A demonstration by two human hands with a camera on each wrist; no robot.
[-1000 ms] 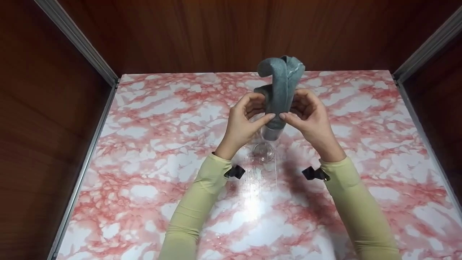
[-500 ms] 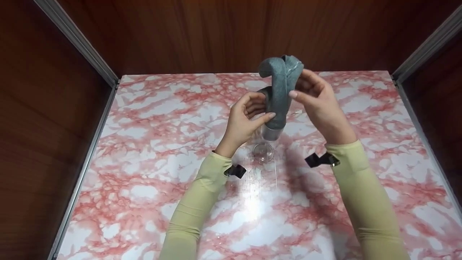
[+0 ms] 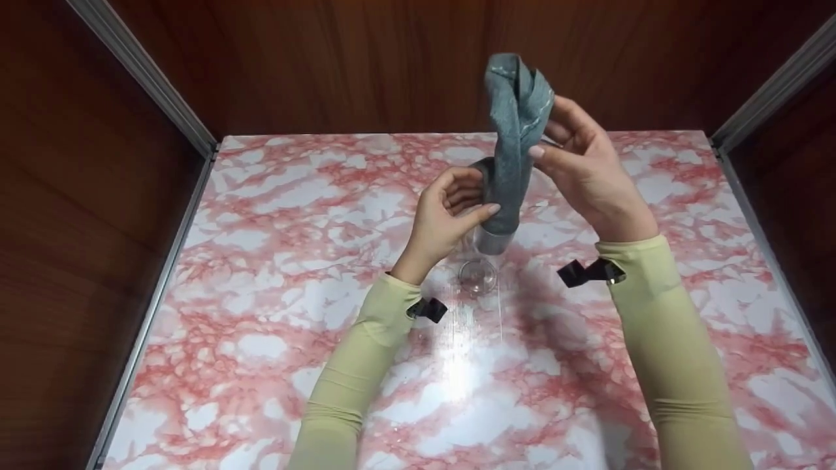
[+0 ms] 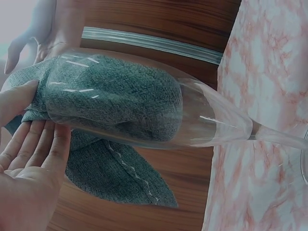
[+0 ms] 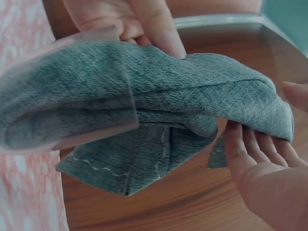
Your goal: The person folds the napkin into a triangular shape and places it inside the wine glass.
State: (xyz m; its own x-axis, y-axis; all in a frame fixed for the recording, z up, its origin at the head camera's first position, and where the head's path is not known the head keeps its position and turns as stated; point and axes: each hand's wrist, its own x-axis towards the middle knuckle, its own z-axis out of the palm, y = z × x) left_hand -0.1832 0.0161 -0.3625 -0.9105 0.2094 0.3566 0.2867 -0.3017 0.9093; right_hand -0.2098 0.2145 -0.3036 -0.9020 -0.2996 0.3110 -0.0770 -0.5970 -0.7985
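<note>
A grey-green cloth with pale stitching is bunched into a clear stemmed glass. Part of it fills the bowl, and the rest stands up out of the mouth, with one corner flap hanging outside. My left hand holds the cloth right at the rim, thumb in front and fingers behind. Higher up, my right hand holds the upper folds between thumb and fingers. The glass foot shows low in the head view, below the bowl.
Under the glass is a red-and-white marbled tabletop. Dark wood panels rise behind and at both sides, joined by metal corner strips. Black wrist mounts sit on both yellow-green sleeves.
My right hand has left the rim and moved up and right along the cloth. The cloth's drooping top now stands taller and straighter. My left hand has stayed at the rim.
</note>
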